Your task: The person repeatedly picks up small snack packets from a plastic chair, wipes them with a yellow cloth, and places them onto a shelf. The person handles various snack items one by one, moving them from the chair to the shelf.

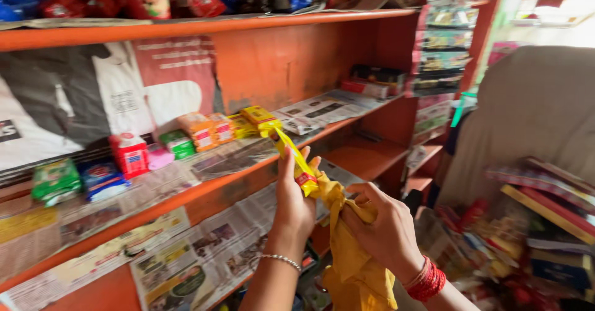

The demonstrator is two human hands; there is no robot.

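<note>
Yellow foil sachets in a long strip (296, 157) run up from the left hand (294, 202), whose fingers pinch the strip's lower end, thumb side hidden, so the strip stands clear for wiping. Just right of the strip, the right hand (384, 227) closes its fingers around a crumpled mustard-yellow cloth (350, 255) pressed against the strip's bottom sachet. Behind the strip, an orange wooden shelf (248, 171) lined with newspaper carries small packets.
</note>
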